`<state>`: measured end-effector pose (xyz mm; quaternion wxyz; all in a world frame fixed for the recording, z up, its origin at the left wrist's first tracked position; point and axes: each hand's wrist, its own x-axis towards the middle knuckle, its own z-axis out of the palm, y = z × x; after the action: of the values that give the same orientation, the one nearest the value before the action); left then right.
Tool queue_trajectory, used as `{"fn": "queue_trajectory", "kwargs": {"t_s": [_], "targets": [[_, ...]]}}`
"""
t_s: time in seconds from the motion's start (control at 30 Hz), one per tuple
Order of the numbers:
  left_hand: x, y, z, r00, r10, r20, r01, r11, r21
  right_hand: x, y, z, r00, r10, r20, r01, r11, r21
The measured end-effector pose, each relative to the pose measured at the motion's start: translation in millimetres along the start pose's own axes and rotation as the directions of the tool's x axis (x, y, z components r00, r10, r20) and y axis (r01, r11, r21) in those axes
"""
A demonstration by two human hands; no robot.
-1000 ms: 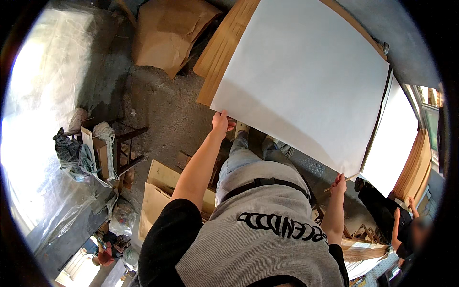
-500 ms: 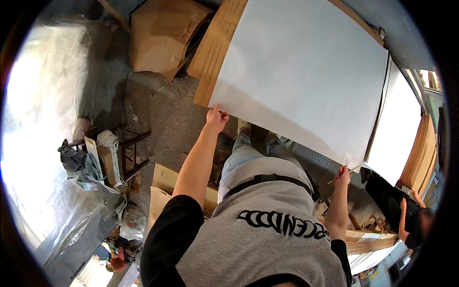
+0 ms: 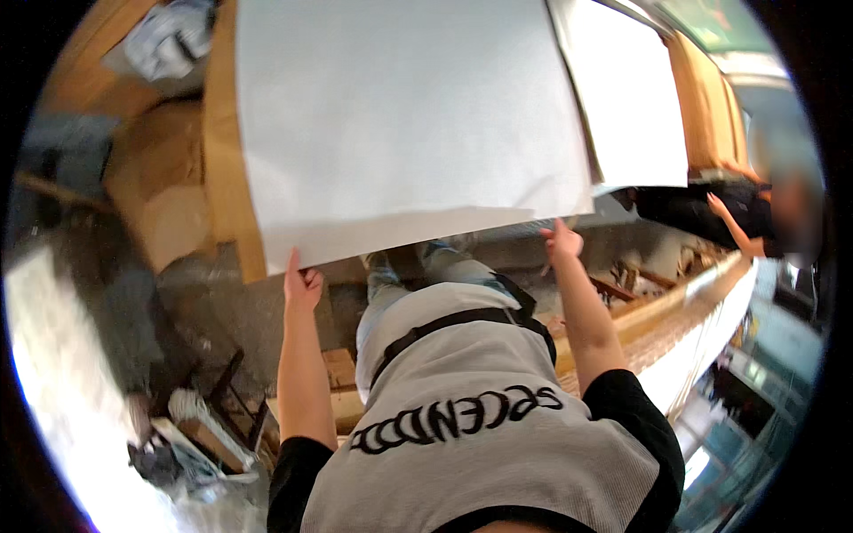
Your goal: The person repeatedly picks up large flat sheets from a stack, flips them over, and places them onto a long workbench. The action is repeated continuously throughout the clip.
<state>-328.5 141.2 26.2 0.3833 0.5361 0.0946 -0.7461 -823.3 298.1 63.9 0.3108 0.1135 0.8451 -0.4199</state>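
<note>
Left hand and right hand pinch the white sheet at its near corners; open room separates it from the shirt. Brown board projects past the sheet's left edge.

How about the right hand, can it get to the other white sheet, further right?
Probably yes: the right hand is by the near right corner of the big sheet, and the other white sheet looks just beyond, with only that corner between.
</note>
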Motion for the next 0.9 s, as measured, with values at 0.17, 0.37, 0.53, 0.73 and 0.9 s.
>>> {"fn": "queue_trajectory", "kwargs": {"t_s": [0.17, 0.37, 0.53, 0.73, 0.9], "targets": [[-4, -8, 22, 0.999, -0.029, -0.026, 0.032, 0.991, 0.13, -14, 14, 24, 0.989, 0.084, 0.119, -0.063, 0.984, -0.169], [8, -3, 14, 0.997, -0.053, -0.048, 0.064, 0.964, 0.256, -26, -7, 41, 0.983, 0.126, 0.136, -0.081, 0.953, -0.293], [8, 1, 19, 0.99, 0.028, -0.139, 0.031, 0.913, 0.406, -10, 10, 38, 0.99, 0.035, 0.134, 0.002, 0.964, -0.266], [-14, 4, 42, 0.972, 0.155, -0.177, -0.037, 0.845, 0.533, -27, 15, 34, 0.976, 0.146, 0.163, -0.173, 0.971, 0.166], [-55, 26, 71, 0.968, 0.247, -0.036, -0.173, 0.77, 0.614, -30, 31, 36, 0.945, 0.108, 0.308, -0.206, 0.929, 0.308]]}}
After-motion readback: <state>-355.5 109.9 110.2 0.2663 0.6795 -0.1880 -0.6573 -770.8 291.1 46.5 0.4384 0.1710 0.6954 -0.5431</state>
